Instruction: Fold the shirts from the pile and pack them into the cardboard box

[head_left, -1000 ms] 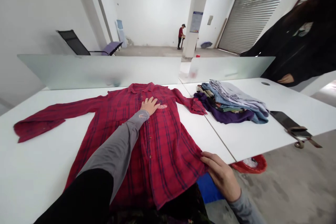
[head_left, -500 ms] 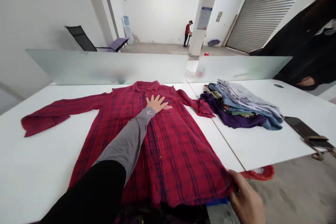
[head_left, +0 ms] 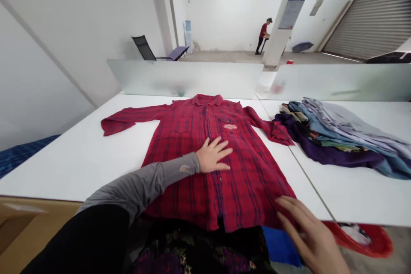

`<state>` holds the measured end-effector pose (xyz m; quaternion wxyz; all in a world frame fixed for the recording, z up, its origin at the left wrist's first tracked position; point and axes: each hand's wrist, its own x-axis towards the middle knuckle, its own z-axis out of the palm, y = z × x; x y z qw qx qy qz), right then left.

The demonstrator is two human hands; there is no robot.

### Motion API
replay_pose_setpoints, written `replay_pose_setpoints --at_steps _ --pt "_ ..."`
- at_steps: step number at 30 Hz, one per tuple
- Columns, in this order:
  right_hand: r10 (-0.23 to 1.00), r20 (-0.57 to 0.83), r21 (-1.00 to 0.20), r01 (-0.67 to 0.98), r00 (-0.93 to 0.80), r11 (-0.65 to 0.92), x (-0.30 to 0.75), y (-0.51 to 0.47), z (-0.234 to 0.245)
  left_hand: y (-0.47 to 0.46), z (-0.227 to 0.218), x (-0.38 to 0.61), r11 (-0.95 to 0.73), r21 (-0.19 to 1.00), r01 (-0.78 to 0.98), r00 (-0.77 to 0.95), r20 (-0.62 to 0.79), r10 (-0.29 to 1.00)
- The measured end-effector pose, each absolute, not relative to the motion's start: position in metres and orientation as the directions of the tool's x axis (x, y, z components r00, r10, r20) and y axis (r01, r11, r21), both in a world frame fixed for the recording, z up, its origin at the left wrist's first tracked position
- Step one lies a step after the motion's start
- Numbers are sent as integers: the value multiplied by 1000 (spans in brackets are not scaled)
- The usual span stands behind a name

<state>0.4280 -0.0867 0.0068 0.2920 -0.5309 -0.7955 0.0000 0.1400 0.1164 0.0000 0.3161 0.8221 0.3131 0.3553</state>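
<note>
A red plaid button-up shirt (head_left: pixel 192 180) lies spread front up, with its collar at the far side and its sleeves out to both sides. My left hand (head_left: pixel 214 155) rests flat on the middle of its front, fingers spread, just below the pale patch (head_left: pixel 230 127) on the chest pocket. At the lower right corner of the shirt is my right hand (head_left: pixel 310 231), its fingers stretched out over the hem and not closed on the cloth. The shirt's bottom edge reaches the near table edge.
A pile of folded clothes (head_left: pixel 346 137) lies to the right on the white table (head_left: pixel 128 154). Frosted dividers (head_left: pixel 199 79) stand along its back. Below are a red basin (head_left: pixel 379 244) at right and a cardboard box (head_left: pixel 35 227) at left. A person (head_left: pixel 263 36) stands far behind.
My left hand has slid from the chest down to the middle of the shirt. My right hand has loosened from the hem corner, its fingers now extended. The view has turned left.
</note>
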Motion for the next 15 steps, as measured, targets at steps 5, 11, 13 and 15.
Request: replay_pose_setpoints --at_steps 5,11,13,15 --pt "809 387 -321 758 -443 568 397 -55 5 69 -14 110 -803 454 386 700 422 575" --pt "822 254 -330 754 -509 569 372 -39 13 45 -9 75 -758 177 628 730 204 652" --pt "782 136 -354 707 -608 612 366 -32 17 34 -12 66 -766 144 626 748 168 642" --pt "782 85 -438 681 -618 586 373 -15 21 24 -13 60 -786 131 604 769 162 618"
